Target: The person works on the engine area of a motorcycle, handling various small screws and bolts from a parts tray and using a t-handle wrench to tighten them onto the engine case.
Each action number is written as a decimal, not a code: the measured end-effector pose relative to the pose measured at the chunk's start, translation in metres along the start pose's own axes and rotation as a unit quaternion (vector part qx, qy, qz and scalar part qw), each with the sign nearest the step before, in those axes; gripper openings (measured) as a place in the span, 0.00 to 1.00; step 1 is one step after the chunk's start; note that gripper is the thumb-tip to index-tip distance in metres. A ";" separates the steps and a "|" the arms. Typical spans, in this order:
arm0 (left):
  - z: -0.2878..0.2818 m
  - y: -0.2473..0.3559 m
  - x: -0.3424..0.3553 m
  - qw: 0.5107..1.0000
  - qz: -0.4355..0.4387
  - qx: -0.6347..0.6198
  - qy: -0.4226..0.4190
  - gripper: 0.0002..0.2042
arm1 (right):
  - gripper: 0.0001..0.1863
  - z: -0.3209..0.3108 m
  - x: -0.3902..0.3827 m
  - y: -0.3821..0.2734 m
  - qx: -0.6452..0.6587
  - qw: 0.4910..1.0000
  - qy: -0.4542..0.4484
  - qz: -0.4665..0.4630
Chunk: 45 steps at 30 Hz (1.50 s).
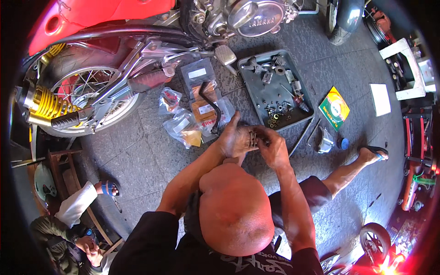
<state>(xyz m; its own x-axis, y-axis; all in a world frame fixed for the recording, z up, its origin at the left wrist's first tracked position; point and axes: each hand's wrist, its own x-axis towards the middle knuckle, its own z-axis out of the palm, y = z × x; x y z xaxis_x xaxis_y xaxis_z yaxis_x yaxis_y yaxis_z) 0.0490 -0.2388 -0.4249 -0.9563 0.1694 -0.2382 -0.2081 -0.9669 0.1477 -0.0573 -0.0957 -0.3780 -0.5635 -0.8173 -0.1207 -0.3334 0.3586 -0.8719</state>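
Note:
My left hand (234, 138) is turned palm up, with a few small cylindrical metal parts (253, 139) on it at the fingers. They could be springs or bolts; I cannot tell which. My right hand (273, 149) is closed, its fingertips pinched against these parts, and what is between them is hidden. Just beyond my hands stands a dark grey tray (250, 94) with loose nuts, small metal pieces and a screwdriver (288, 91). Left of it, a black bent lever (211, 106) rests on clear plastic packets (183, 126).
A motorcycle with a spoked rear wheel (94, 91) and bare engine (256, 18) stands ahead. To the right lie a green and yellow packet (334, 108), a metal cover (326, 141), a blue cap (343, 143) and a metal rod (301, 137). Another person (68, 233) sits at lower left.

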 end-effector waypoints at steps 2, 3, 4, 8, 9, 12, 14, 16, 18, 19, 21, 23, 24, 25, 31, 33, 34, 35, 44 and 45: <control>0.009 0.001 0.000 0.999 0.002 0.015 0.031 0.49 | 0.16 -0.004 -0.002 0.000 -0.013 1.000 -0.002 -0.004; 0.013 0.001 0.001 0.999 0.003 0.022 0.047 0.49 | 0.16 -0.006 -0.001 -0.001 -0.017 1.000 0.000 -0.008; 0.014 0.001 0.001 0.999 0.008 0.027 0.043 0.49 | 0.16 -0.007 -0.001 -0.003 -0.021 1.000 0.001 -0.011; 0.014 0.001 0.002 0.999 0.017 0.030 0.037 0.49 | 0.16 -0.012 0.002 -0.009 -0.036 0.999 -0.004 -0.024; 0.014 0.001 0.003 0.999 0.017 0.027 0.039 0.49 | 0.16 -0.012 0.002 -0.008 -0.038 0.999 -0.004 -0.024; 0.018 0.001 0.002 0.997 0.022 0.038 0.060 0.50 | 0.16 -0.010 0.002 -0.007 -0.040 0.999 0.001 -0.036; 0.013 0.002 -0.001 0.997 0.014 0.041 0.062 0.50 | 0.16 -0.007 0.003 -0.011 -0.036 0.997 0.002 -0.062; 0.000 0.002 -0.004 0.999 0.006 0.034 0.025 0.50 | 0.15 -0.005 0.002 -0.012 -0.035 0.998 0.004 -0.051; 0.010 0.001 0.000 0.996 0.013 0.075 0.034 0.48 | 0.15 -0.001 0.004 -0.007 -0.035 0.999 0.007 -0.039; 0.015 0.000 0.002 0.994 0.017 0.097 0.039 0.47 | 0.15 0.001 0.003 -0.006 -0.036 0.999 0.012 -0.034; 0.011 0.001 0.002 0.993 0.018 0.090 0.072 0.45 | 0.12 0.007 0.006 -0.016 -0.037 0.999 0.018 -0.025; 0.011 -0.005 0.001 0.990 0.010 0.085 0.112 0.43 | 0.11 0.010 0.002 -0.014 -0.077 0.997 0.028 -0.014; 0.009 -0.004 0.002 0.986 0.007 0.091 0.141 0.42 | 0.10 0.015 0.004 -0.010 -0.072 0.996 0.034 -0.027; 0.008 -0.005 0.003 0.981 0.002 0.094 0.169 0.41 | 0.10 0.018 0.004 -0.013 -0.062 0.998 0.026 -0.018; -0.001 -0.010 0.008 0.978 0.002 0.141 0.153 0.37 | 0.12 0.013 0.004 -0.022 -0.031 0.999 -0.003 0.033; -0.005 -0.009 0.008 0.979 0.001 0.150 0.138 0.36 | 0.11 0.009 0.003 -0.021 -0.017 0.998 0.008 0.058; -0.007 -0.007 0.007 0.981 0.002 0.138 0.136 0.30 | 0.11 0.006 0.002 -0.018 -0.009 0.997 0.024 0.074; -0.008 -0.007 0.005 0.978 0.009 0.147 0.147 0.28 | 0.11 0.003 0.001 -0.014 -0.001 0.995 0.039 0.089; 0.013 0.040 0.012 0.919 0.086 0.144 0.357 0.15 | 0.13 -0.023 -0.051 0.109 -0.045 0.965 0.156 0.208; 0.020 0.042 0.018 0.915 0.102 0.155 0.358 0.14 | 0.13 -0.022 -0.056 0.122 -0.057 0.959 0.161 0.228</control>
<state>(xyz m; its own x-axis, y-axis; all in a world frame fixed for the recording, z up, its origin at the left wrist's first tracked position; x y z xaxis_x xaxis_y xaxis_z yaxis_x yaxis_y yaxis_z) 0.0192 -0.2725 -0.4034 -0.6250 -0.2840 -0.7272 -0.1954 -0.8449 0.4979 -0.0831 0.0038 -0.4671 -0.8681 -0.3893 -0.3079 -0.0679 0.7077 -0.7033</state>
